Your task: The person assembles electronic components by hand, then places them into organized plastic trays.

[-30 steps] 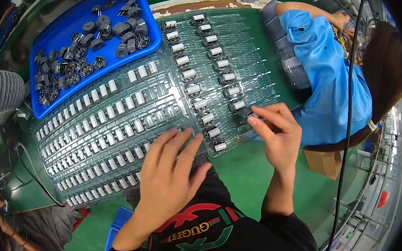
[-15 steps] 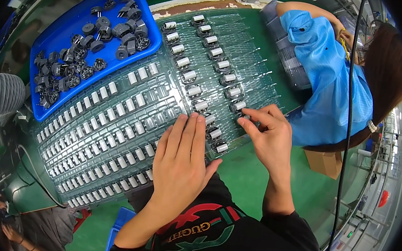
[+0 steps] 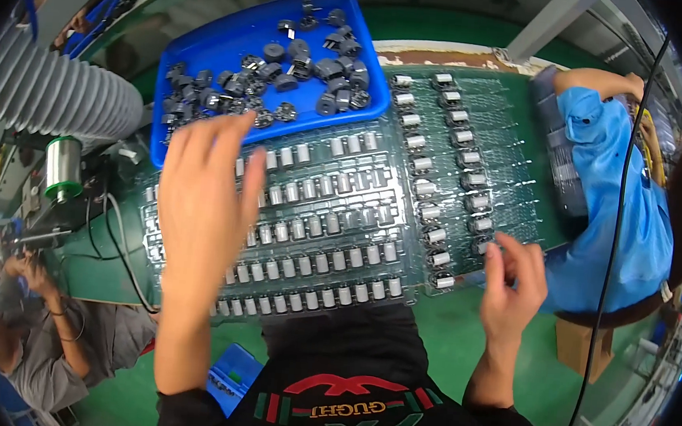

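Note:
My left hand point(image 3: 209, 193) is raised over the clear plastic tray point(image 3: 386, 205), fingers stretched toward the front edge of the blue bin point(image 3: 160, 104). It is slightly blurred and holds nothing I can see. Rows of small silver-white cylinders point(image 3: 311, 300) fill much of the clear tray. Farther right, two columns of similar cylinders seated in dark bases stand on clear wrapping point(image 3: 516, 159). My right hand point(image 3: 515, 285) is beside the nearest cylinder point(image 3: 483, 246) of the right column. Its fingers are half curled, thumb and forefinger slightly apart, with nothing visible between them.
Loose dark grey round parts point(image 3: 286, 82) lie in the blue bin. At left are a grey ribbed hose point(image 3: 76, 92) and a metal spool point(image 3: 63, 168). A co-worker's blue sleeve point(image 3: 607, 236) is close on the right; a black cable point(image 3: 622, 197) hangs before it.
My left hand has lifted from beside the cylinder columns and moved left toward the blue bin. My right hand has drawn slightly back from the right column's nearest part. The view has shifted.

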`<state>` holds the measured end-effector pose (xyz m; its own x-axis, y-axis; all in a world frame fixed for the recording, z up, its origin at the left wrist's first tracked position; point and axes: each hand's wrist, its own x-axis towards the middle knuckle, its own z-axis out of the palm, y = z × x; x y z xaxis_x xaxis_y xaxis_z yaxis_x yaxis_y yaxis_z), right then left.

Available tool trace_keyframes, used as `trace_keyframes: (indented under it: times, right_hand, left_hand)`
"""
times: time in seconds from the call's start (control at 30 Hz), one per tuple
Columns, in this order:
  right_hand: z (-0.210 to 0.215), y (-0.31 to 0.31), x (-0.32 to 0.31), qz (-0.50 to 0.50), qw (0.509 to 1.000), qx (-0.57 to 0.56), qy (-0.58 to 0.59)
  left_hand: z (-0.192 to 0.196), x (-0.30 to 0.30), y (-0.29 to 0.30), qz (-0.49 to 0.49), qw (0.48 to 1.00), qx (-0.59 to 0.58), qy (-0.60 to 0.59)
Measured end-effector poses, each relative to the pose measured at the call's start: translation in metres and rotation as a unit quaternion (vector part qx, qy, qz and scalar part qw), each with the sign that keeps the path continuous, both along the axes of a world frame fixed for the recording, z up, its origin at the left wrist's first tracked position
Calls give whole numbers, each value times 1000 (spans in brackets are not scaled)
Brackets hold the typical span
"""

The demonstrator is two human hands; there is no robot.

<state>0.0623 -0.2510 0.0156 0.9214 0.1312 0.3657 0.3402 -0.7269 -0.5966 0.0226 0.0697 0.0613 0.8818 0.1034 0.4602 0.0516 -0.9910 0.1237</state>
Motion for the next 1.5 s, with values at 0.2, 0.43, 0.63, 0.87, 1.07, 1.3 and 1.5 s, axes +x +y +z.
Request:
trace_keyframes:
  times: [0.2,0.43,0.63,0.87,1.07,1.3,1.5]
  right_hand:
    - [3,93,-9,294,949,11,-113]
    - [-13,134,-11,285,948,-117,-76]
    - [-19,140,-14,260,963,-30,-65]
    - [-27,140,-12,274,958,-14,-88]
    - [-17,138,-17,264,955,125,-59]
    - [8,129,-14,305,857,401,108]
    - [8,124,-25,322,774,500,216]
  left_hand:
    - [-16,39,60,10,993,-9,119]
    - [-31,69,47,-84,988,-57,118]
    - [-32,72,52,-71,983,-104,135]
    - [-34,72,51,-80,988,-107,82]
    - [-17,57,34,-45,963,-262,37]
    - [-9,-5,-25,-80,804,-589,-22]
    - [-23,-45,-48,-127,797,-584,-86]
